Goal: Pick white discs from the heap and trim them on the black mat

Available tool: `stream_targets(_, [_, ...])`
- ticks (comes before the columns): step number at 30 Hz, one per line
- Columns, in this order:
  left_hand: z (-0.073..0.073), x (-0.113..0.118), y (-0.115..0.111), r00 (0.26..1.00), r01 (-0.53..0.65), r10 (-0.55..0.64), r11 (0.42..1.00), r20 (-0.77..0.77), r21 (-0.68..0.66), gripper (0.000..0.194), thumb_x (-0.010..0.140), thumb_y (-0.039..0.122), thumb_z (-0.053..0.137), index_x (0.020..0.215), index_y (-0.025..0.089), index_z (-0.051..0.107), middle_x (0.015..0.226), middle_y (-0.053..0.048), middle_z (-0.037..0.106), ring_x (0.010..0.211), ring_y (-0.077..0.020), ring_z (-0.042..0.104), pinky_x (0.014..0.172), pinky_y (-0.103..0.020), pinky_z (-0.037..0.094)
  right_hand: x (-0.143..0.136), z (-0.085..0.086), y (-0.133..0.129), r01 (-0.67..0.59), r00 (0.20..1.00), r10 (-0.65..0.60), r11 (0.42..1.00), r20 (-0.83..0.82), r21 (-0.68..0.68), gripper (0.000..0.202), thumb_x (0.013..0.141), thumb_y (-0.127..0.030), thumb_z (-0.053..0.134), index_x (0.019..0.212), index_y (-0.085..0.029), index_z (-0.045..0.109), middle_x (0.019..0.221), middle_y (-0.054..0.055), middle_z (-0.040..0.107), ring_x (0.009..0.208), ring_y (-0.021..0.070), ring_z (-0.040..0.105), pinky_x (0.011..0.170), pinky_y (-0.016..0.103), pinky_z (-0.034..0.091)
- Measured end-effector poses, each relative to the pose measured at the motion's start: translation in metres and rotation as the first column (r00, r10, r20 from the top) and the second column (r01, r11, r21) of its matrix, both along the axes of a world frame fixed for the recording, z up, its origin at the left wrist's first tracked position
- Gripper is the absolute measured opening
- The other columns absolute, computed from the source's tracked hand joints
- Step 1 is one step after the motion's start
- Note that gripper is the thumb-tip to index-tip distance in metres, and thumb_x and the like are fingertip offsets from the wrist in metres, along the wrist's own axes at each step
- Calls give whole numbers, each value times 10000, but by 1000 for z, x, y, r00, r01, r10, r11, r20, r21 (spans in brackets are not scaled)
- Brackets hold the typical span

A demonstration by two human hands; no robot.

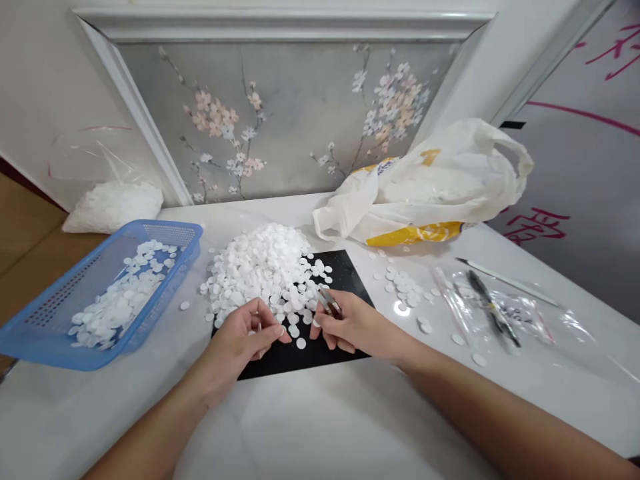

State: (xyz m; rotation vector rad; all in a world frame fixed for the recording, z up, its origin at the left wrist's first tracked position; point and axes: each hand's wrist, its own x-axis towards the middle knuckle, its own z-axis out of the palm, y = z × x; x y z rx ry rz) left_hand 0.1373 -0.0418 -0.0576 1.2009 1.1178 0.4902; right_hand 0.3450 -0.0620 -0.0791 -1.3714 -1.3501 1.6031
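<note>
My left hand [250, 331] is closed in a pinch at the front edge of a pile of small white round discs [260, 267]. One white disc [281, 330] shows at its thumb and fingertips. My right hand [347, 323] is closed around a small metal tool [329, 303] with two narrow parts pointing up and left; I cannot tell its exact kind. Another white disc [316, 323] shows beside my right fingertips. Both hands are over a black mat [300, 360] that lies partly under the pile, and a loose disc [301, 343] lies between them.
On the left stands a blue plastic basket [95, 363] with many discs inside; behind it sits a clear bag of white pieces [117, 203]. A white and yellow plastic bag [425, 187] lies at the back right. Scattered discs, a pen [487, 297], a white-handled knife-like tool [510, 281] and clear packaging are at right.
</note>
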Motion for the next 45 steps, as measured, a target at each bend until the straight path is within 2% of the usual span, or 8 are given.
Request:
stream_targets(5, [-1,0,2,998,-69,69,997,13,14,120,806,270,522,732,177,542,691,7,600,532,-82,396,494,-209,253,-5,-1,-5,-112,955,50,974,293,198,48,766,-176,561,758,-186,607,607,-53,518,527,85,447,468,198,307])
stream_targets(11, [-8,1,-3,996,49,-43,996,-78,79,360,855,508,480,679,195,468,527,92,257,471,-83,198,450,-224,153,-15,-1,-10,-180,903,36,937,428,300,24,748,-162,639,733,-181,640,695,-26,587,586,98,477,545,212,337])
stream_targets(18, [-6,9,-12,912,298,-165,895,-376,331,264,868,458,497,819,212,579,555,75,323,532,-111,285,505,-239,174,-11,-1,-8,-24,994,17,998,107,62,175,759,-332,650,711,-178,583,494,-73,422,445,71,366,415,197,263])
stream_targets(21, [-5,14,-13,946,265,-184,914,-266,309,297,864,437,500,695,193,520,575,66,336,547,-106,283,509,-233,184,-12,4,-9,-25,996,27,999,-81,19,244,737,-389,683,705,-172,577,478,-73,431,428,62,345,391,192,245])
stream_targets(27, [-8,14,-13,984,159,-161,987,82,34,382,865,520,489,676,188,492,472,106,195,456,-80,116,448,-239,110,-14,7,-12,-59,943,26,994,-333,-88,295,711,-424,719,711,-161,585,629,-19,569,450,50,352,360,184,217])
stream_targets(33, [-10,14,-14,986,117,-111,992,121,-38,385,865,536,498,710,184,485,492,108,213,455,-74,118,433,-233,110,-14,8,-11,-24,924,-21,993,-382,-111,315,700,-425,736,689,-152,578,631,-18,585,440,38,353,353,183,208])
stream_targets(38, [-9,14,-13,994,70,-71,997,86,16,379,889,520,459,733,177,503,509,94,285,458,-72,152,438,-235,120,-15,10,-10,30,933,-74,991,-352,-129,339,670,-433,758,670,-156,562,510,-63,510,398,34,326,350,190,197])
stream_targets(45, [-5,14,-12,999,47,-47,998,1,50,352,823,517,554,725,182,509,512,106,230,460,-69,141,437,-221,113,-14,7,-9,91,915,-141,985,-379,-147,321,715,-426,707,676,-171,515,587,-34,554,420,43,349,356,193,193])
